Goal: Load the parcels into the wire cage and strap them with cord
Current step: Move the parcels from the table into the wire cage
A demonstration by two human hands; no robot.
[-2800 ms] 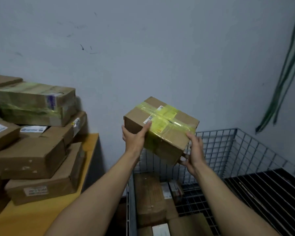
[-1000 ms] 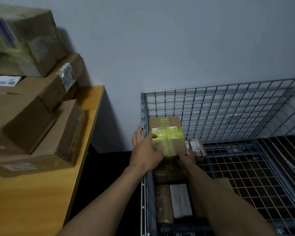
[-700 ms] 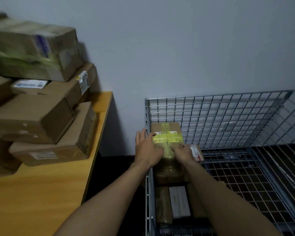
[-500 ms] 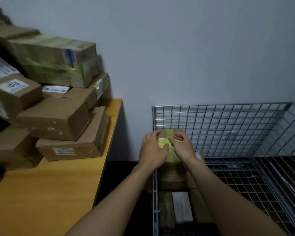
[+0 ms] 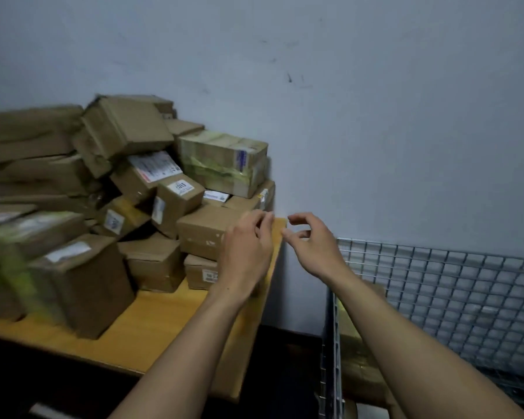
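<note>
A heap of brown cardboard parcels [image 5: 127, 207] is piled on the wooden table [image 5: 164, 325] at the left. On top near the wall lies a parcel wrapped in yellowish tape [image 5: 224, 161]. The wire cage [image 5: 454, 285] stands at the lower right, and parcels inside it [image 5: 357, 364] show partly behind my right forearm. My left hand [image 5: 248, 252] hovers empty over the table's right end, in front of a plain brown parcel [image 5: 206, 231], fingers loosely curled. My right hand [image 5: 312, 246] is raised beside it, between table and cage, fingers loosely curled and holding nothing.
A bare grey wall runs behind the table and the cage. A dark gap separates the table's right edge from the cage's left wall [image 5: 330, 343]. The parcels at the far left [image 5: 28, 267] are blurred.
Both hands have let go of the yellow-taped parcel, which stays in the cage. They rose and swung left toward the table, and the view turned left onto the parcel heap.
</note>
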